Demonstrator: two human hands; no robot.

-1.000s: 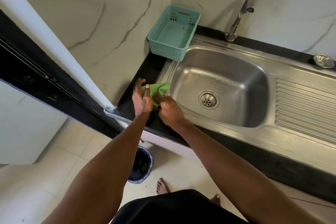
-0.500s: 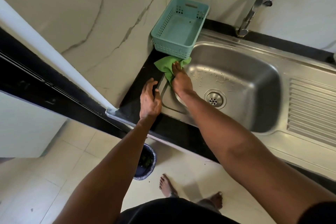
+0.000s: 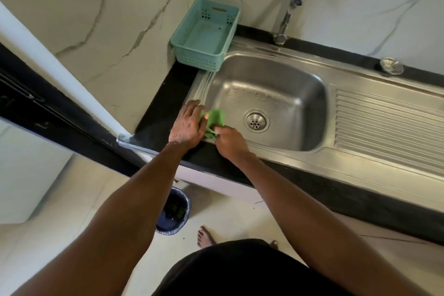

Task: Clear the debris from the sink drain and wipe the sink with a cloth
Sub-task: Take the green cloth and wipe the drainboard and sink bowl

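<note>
A pale marble-look wall (image 3: 120,19) with thin dark veins rises behind a black counter (image 3: 165,106), and set into that counter is the long stainless steel sink (image 3: 374,175), the landmark here. Its smooth, rounded bowl carries scattered water drops and small specks on the floor, and a ribbed draining board (image 3: 389,125) runs off to the right of the bowl. Off the far left corner of the sink stands a mint-green plastic basket (image 3: 192,55) with slotted walls, rectangular and tilted slightly toward the wall. A slim metal tap (image 3: 288,12) stands behind the sink's back rim, and a small round metal strainer (image 3: 391,66) lies on the counter behind the draining board. Below the sink's near left corner, on the light floor tiles, a dark round bin (image 3: 173,214) holds green scraps, and a bare foot (image 3: 204,235) shows just beside it. The round drain (image 3: 256,120), with its ring of small holes, sits in the middle of the bowl. At the sink's near left rim is the green cloth (image 3: 216,119), soft and crumpled, bunched between both hands. The left hand (image 3: 186,125) lies over the rim with fingers spread and only lightly bent, its thumb pressing on the cloth. The right hand (image 3: 230,143) has its fingers curled and pinches the cloth's lower edge.
</note>
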